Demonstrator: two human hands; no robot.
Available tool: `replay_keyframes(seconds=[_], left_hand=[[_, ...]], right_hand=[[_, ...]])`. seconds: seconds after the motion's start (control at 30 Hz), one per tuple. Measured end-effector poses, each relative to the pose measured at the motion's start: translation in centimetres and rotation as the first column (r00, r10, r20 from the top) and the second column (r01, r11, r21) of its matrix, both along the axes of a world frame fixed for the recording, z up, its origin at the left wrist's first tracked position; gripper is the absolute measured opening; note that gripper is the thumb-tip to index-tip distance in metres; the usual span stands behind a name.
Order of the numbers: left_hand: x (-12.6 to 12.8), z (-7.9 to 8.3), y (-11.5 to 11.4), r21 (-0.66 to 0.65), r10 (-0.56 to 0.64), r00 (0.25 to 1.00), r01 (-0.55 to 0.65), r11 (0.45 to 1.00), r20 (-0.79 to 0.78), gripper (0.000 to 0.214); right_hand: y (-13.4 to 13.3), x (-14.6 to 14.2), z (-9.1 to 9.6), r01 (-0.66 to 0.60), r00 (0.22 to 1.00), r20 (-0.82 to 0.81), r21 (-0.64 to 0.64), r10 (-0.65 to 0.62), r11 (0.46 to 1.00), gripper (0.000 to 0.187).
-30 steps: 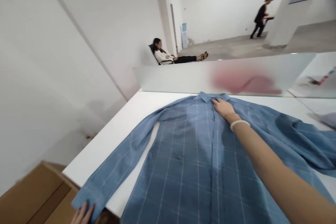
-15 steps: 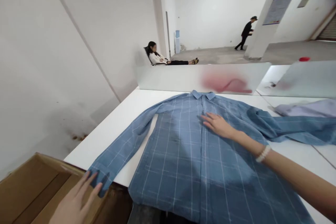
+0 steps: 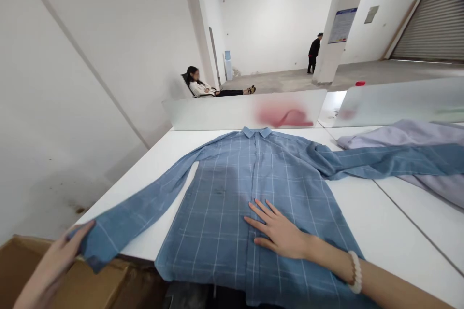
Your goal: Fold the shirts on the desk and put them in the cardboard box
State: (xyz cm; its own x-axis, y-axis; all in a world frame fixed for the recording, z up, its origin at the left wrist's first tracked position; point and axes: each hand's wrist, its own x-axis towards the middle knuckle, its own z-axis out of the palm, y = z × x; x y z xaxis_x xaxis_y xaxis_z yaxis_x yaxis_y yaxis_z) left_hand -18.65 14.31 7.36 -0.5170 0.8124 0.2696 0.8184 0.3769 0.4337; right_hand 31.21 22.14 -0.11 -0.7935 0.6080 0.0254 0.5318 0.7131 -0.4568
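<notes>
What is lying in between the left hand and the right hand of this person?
In the head view, going from the left hand to the right hand: a sleeve of the blue shirt, a strip of white table, then the shirt's front.

Matt weave against smooth white

The blue shirt (image 3: 221, 203) is thin cloth, matt and lightly creased. The counter (image 3: 384, 231) looks smooth and hard, with a low sheen. The dividers (image 3: 210, 113) are frosted and translucent; glass or plastic, I cannot tell. The box (image 3: 87, 280) is dull brown cardboard, the lavender cloth (image 3: 395, 133) soft and matt. The shutter (image 3: 431, 19) looks like ribbed metal, the floor (image 3: 275, 79) rough and dull.
</notes>
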Motion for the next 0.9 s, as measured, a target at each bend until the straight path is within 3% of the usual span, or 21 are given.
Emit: replay_keyframes(seconds=[0.07,0.13,0.17,0.23,0.3,0.33,0.4,0.47,0.5,0.57,0.7,0.8,0.9], left_hand=[[3.2,3.9,0.2,0.135,0.045,0.925,-0.103,0.985,0.377,0.053],[7.3,7.4,0.2,0.271,-0.095,0.885,-0.036,0.962,0.456,0.067],[9.4,8.8,0.1,0.29,-0.244,0.858,0.117,0.95,0.452,0.069],[13.6,10.7,-0.1,0.225,-0.54,0.743,0.492,0.841,0.397,0.076],[17.0,11.4,0.1,0.085,-0.675,0.644,0.698,0.711,0.359,0.075],[18.3,11.2,0.5,0.026,-0.696,0.627,0.736,0.676,0.35,0.07],[19.9,9.8,1.7,-0.035,-0.688,0.637,0.742,0.67,0.348,0.057],[20.5,7.0,3.4,-0.056,-0.648,0.678,0.705,0.707,0.347,0.05],[20.6,5.2,4.3,-0.07,-0.625,0.707,0.679,0.731,0.33,0.048],[20.3,1.4,6.2,-0.105,-0.598,0.766,0.632,0.767,0.237,0.046],[19.1,-4.6,9.5,-0.234,-0.605,0.796,0.588,0.774,-0.002,0.047],[18.3,-6.1,11.6,-0.274,-0.633,0.774,0.605,0.747,-0.018,0.045],[17.6,-5.0,12.4,-0.275,-0.659,0.752,0.629,0.727,-0.022,0.042]], right_hand=[[-0.1,0.1,-0.2,0.004,0.999,-0.036,-0.001,-0.004,1.0,0.058],[-0.1,0.2,-0.3,0.018,0.996,-0.091,-0.05,-0.022,0.999,0.058],[0.0,0.2,-0.2,0.045,0.988,-0.142,-0.096,-0.059,0.994,0.058],[0.5,0.4,-0.1,0.13,0.935,-0.292,-0.253,-0.203,0.959,0.056],[1.2,0.7,0.0,0.18,0.795,-0.441,-0.485,-0.417,0.856,0.053],[1.6,0.9,0.0,0.165,0.705,-0.482,-0.602,-0.52,0.781,0.053],[2.3,1.3,0.0,0.08,0.56,-0.482,-0.778,-0.674,0.623,0.055],[2.9,1.7,-0.2,0.033,0.495,-0.42,-0.866,-0.76,0.5,0.058],[3.0,1.8,-0.3,0.035,0.492,-0.395,-0.881,-0.776,0.471,0.06],[3.1,1.9,-0.7,0.066,0.525,-0.393,-0.866,-0.755,0.496,0.071],[2.6,1.5,-1.4,0.061,0.683,-0.489,-0.702,-0.543,0.71,0.088],[2.3,1.1,-1.1,0.092,0.706,-0.507,-0.627,-0.494,0.773,0.076],[2.5,0.8,0.4,0.14,0.579,-0.524,-0.69,-0.624,0.71,0.064]])
